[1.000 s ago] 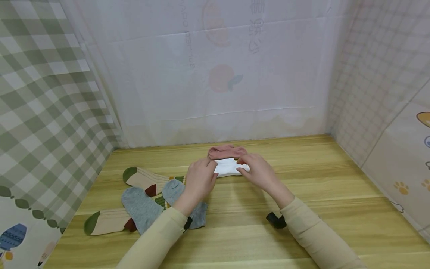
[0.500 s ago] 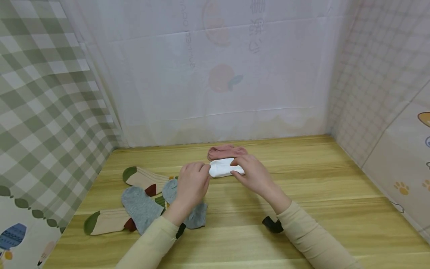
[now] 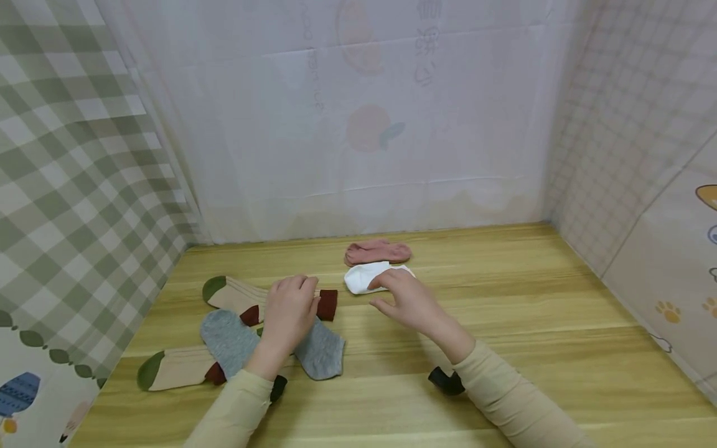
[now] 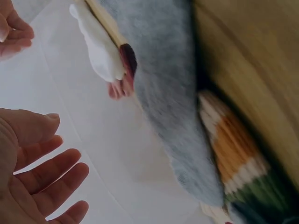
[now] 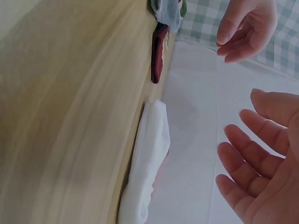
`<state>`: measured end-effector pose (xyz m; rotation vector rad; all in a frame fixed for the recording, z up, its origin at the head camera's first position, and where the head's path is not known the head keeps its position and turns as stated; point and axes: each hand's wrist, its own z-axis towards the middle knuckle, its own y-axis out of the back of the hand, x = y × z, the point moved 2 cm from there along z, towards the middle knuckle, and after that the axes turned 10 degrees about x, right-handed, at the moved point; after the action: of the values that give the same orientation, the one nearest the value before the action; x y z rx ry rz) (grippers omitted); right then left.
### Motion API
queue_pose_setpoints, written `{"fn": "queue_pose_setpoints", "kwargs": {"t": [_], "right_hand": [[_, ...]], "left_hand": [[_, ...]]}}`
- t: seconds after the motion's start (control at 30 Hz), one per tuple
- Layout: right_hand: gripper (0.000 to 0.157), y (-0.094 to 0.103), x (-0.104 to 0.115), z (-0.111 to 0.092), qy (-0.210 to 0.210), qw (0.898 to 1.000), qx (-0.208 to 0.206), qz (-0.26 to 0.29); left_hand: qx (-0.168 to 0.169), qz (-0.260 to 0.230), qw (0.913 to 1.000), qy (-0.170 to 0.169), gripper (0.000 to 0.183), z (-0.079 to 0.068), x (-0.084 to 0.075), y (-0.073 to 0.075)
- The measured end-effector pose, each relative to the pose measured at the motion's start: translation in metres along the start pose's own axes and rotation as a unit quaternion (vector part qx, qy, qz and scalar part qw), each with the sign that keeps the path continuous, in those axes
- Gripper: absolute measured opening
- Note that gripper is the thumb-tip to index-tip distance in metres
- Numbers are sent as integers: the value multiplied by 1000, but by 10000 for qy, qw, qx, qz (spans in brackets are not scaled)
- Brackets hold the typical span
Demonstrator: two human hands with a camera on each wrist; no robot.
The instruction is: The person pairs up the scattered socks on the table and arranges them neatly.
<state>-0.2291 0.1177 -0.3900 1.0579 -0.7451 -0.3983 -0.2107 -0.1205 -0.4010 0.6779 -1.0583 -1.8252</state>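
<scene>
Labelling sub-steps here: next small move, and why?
Probably lower the left hand and pinch a grey sock: that hand hovers empty over the loose grey ones, which lie across the cream socks, while the white bundle and pink bundle sit side by side.

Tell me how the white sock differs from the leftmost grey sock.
The white sock is plain white; the leftmost grey sock is mottled grey. The white sock runs sideways; the grey one slants toward the person. The white sock lies beside the pink sock; the grey one overlaps a beige sock. Neither is held.
</scene>
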Motion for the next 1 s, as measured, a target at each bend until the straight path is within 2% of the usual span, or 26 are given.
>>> {"fn": "queue_pose_setpoints", "kwargs": {"t": [0.27, 0.6, 0.83, 1.0], "right_hand": [[25, -16, 12, 4, -37, 9983, 551, 178], [29, -28, 26, 11, -117, 9933, 1104, 311], [32, -37, 36, 14, -116, 9880, 1491, 392], [36, -45, 39, 15, -264, 9835, 1692, 584]], "left_hand": [[137, -27, 9996, 256, 34, -8, 18, 0], [462, -254, 9966, 627, 36, -6, 37, 4], [1152, -732, 9829, 1234, 39, -3, 47, 7], [1626, -966, 9705, 1497, 40, -1, 53, 9]]}}
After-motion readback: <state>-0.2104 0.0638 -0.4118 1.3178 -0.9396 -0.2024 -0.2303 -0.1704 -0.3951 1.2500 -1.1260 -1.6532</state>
